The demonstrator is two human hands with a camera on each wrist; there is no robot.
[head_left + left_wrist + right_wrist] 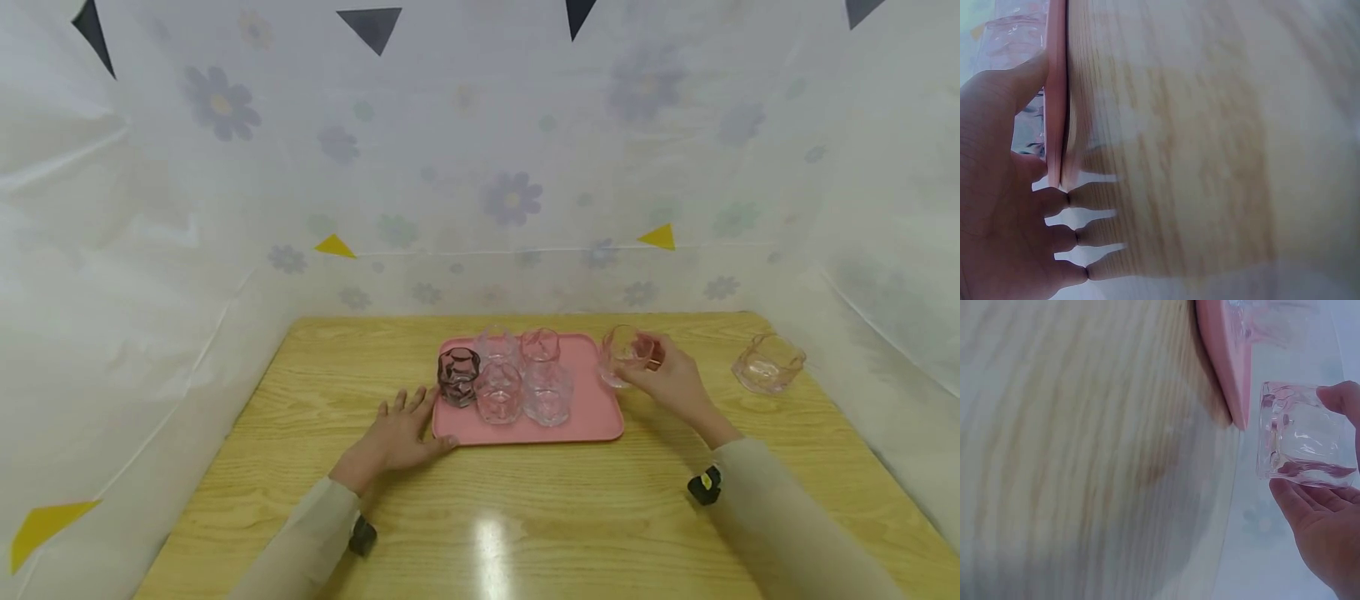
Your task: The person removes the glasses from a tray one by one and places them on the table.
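My right hand (671, 379) grips a clear pink-tinted glass (624, 354) at the right edge of the pink tray (592, 425). In the right wrist view the thumb is on one side of this glass (1304, 434) and the fingers on the other, and it is held clear of the table. My left hand (401, 433) rests at the tray's left front corner, fingers spread and thumb against the rim. On the tray, a dark grey faceted glass (458, 377) stands at the left. Beside it are several glasses, among them a pink one (498, 393) and a clear one (547, 398).
Another pale pink glass (768, 365) stands on the wooden table (570, 517) at the far right. White flower-patterned sheeting (450, 183) encloses the table at the back and both sides.
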